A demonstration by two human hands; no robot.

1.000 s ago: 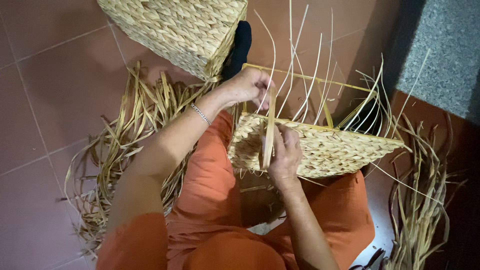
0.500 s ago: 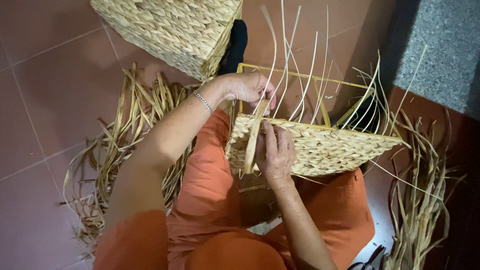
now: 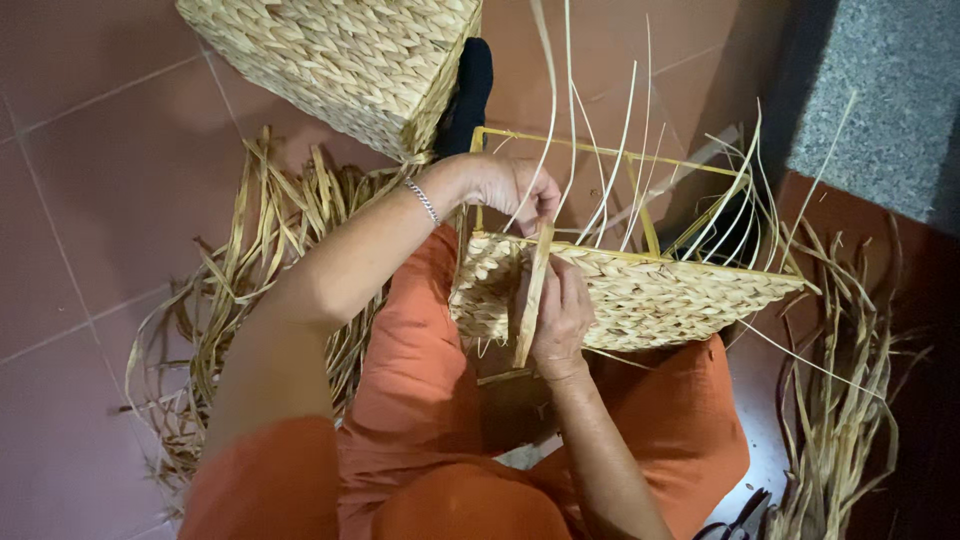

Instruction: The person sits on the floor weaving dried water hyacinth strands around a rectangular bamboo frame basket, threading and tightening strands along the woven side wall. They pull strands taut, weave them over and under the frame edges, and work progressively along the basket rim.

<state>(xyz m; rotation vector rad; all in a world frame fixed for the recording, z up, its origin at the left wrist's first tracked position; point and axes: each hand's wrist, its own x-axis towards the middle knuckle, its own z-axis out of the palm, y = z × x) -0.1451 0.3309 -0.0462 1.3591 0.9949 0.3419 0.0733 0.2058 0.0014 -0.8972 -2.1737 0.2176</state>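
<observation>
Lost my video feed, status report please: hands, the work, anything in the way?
Left hand pinching flat straw strip at rim. Right hand pressed on half-woven basket. Loose strands upright around both.
</observation>
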